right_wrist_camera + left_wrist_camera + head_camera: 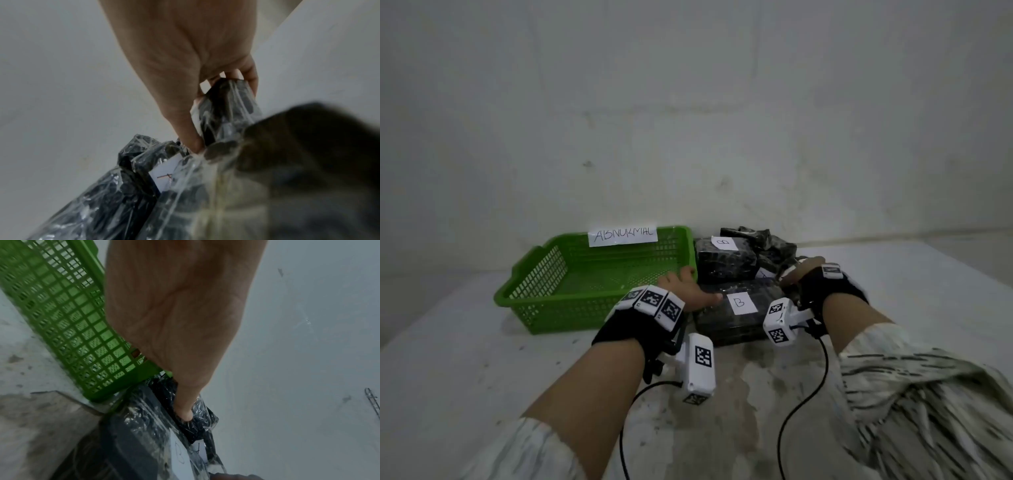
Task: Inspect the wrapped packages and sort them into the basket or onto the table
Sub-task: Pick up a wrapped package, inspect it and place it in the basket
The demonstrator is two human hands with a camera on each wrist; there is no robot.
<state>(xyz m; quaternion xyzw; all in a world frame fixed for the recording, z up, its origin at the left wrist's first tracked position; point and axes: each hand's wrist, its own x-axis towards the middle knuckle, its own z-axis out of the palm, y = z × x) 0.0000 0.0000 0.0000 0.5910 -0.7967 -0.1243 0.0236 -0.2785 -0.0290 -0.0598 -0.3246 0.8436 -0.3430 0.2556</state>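
Several black packages in clear wrap are piled right of the green basket (571, 274). The front package (736, 322) carries a white "B" label (741, 303). My left hand (688, 291) holds its left edge; the thumb (186, 413) presses on the wrap and the fingers are hidden. At its far right corner my right hand (803, 275) pinches the wrap (226, 100) between the thumb (193, 142) and curled fingers. Behind it lie another "B" package (724, 260) and one with a partly hidden label (164, 175).
The basket bears a paper sign reading "ABNORMAL" (623, 235) and touches the pile's left side. All stands on a pale, stained table (482, 359) against a white wall (688, 120). Cables hang from both wrist cameras over the near table.
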